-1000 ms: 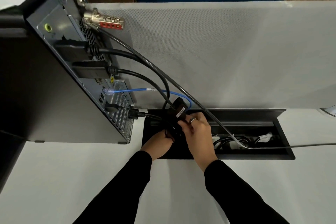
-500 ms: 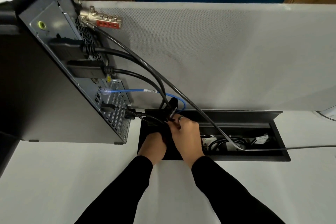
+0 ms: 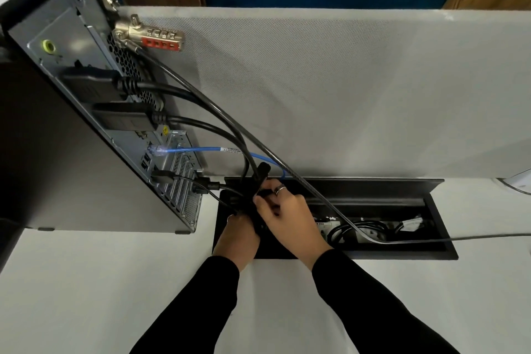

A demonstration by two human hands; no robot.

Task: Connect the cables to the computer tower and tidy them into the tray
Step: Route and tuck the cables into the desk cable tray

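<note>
The computer tower [image 3: 86, 169] stands at the left with its rear panel turned to me. Two thick black cables [image 3: 201, 100], a blue network cable [image 3: 201, 149] and thin black cables run from it down to the open black cable tray [image 3: 402, 251] set into the desk. My right hand [image 3: 287, 215] grips a black strap [image 3: 260, 178] wrapped round the cable bundle at the tray's left end. My left hand [image 3: 237, 238] holds the same bundle from below, its fingers partly hidden inside the tray.
A silver combination lock [image 3: 152, 34] hangs at the tower's top; its cable [image 3: 316, 184] crosses the tray and leaves to the right. A grey divider panel [image 3: 344, 89] stands behind the tray. More coiled cables [image 3: 359, 228] lie in the tray's right half.
Both hands have shifted slightly left and down over the tray's left end. The black strap, tilted and showing a label a second ago, now stands narrower against the bundle.
</note>
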